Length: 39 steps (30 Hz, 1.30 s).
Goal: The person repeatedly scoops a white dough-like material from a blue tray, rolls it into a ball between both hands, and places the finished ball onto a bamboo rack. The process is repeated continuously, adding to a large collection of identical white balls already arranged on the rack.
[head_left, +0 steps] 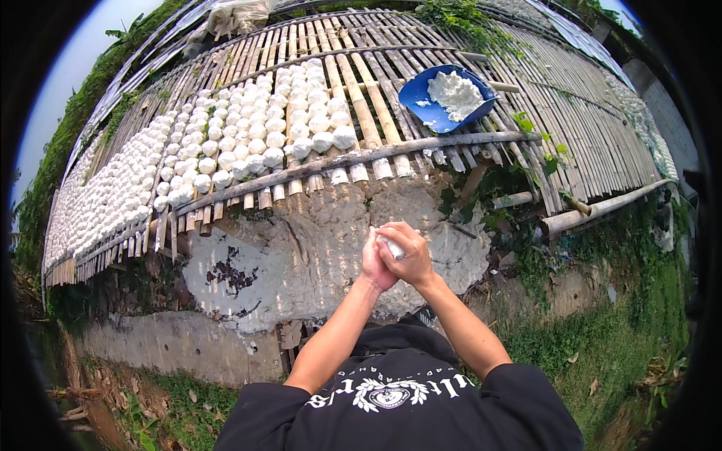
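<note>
A lump of white dough-like paste [392, 247] is pressed between my two hands, in front of my body. My left hand [374, 263] cups it from the left and below. Over its top and right side curl the fingers of my right hand [409, 252]. Most of the lump is hidden; only a white patch shows between the fingers. Beyond my hands, many white balls [256, 145] of similar stuff stand in rows on a bamboo slat rack [368, 68]. A blue scoop-shaped container [421, 94] on the rack, ahead and to the right, holds loose white paste [456, 95].
A bamboo pole [353, 156] runs along the rack's front edge. Below lies whitish, caked ground [323, 240]. Another slatted rack [579, 135] with a thick pole [602, 208] stands to the right, among green vines [553, 154]. Pale bags [237, 16] lie at the far left.
</note>
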Motion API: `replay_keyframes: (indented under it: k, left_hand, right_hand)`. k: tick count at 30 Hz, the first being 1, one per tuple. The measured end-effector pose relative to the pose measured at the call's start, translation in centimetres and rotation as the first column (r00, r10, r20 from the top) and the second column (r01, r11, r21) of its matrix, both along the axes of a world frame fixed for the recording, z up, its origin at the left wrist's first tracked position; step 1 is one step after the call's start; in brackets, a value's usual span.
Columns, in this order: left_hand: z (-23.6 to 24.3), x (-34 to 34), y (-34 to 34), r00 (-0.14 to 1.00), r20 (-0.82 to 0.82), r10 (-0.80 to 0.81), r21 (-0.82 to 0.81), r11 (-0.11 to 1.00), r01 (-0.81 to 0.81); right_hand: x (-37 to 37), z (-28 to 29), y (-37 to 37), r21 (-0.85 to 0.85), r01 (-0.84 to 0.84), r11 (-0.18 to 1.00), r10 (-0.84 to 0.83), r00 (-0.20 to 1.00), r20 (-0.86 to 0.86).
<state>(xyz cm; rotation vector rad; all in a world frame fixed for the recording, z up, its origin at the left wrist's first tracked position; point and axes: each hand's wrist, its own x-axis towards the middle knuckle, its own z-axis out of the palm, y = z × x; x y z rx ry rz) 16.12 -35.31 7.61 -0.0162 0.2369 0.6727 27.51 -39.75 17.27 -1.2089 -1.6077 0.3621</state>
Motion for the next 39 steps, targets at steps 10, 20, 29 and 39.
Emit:
replay_keyframes:
  k: [10,20,29,39]
  left_hand:
    - [3.1,1.0,-1.0,0.974,-0.165,0.152,0.065,0.988,-0.143]
    - [2.6,0.6,-0.1,0.981,-0.131,0.146,-0.007,0.989,-0.148]
    - [6.1,1.5,-0.4,0.98,-0.124,0.154,0.07,0.987,-0.146]
    - [4.3,1.5,1.8,0.989,-0.133,0.071,0.042,0.997,-0.066]
  right_hand:
    - [0.6,-0.4,-0.3,-0.231,0.038,0.972,-0.058,0.995,-0.08]
    - [1.2,0.5,0.1,-0.26,0.071,0.963,-0.049,0.995,0.088]
    - [1.7,1.5,0.0,0.099,0.139,0.985,-0.16,0.955,0.249]
    - [2.5,0.3,2.3,-0.074,-0.009,0.997,0.027,0.97,0.242]
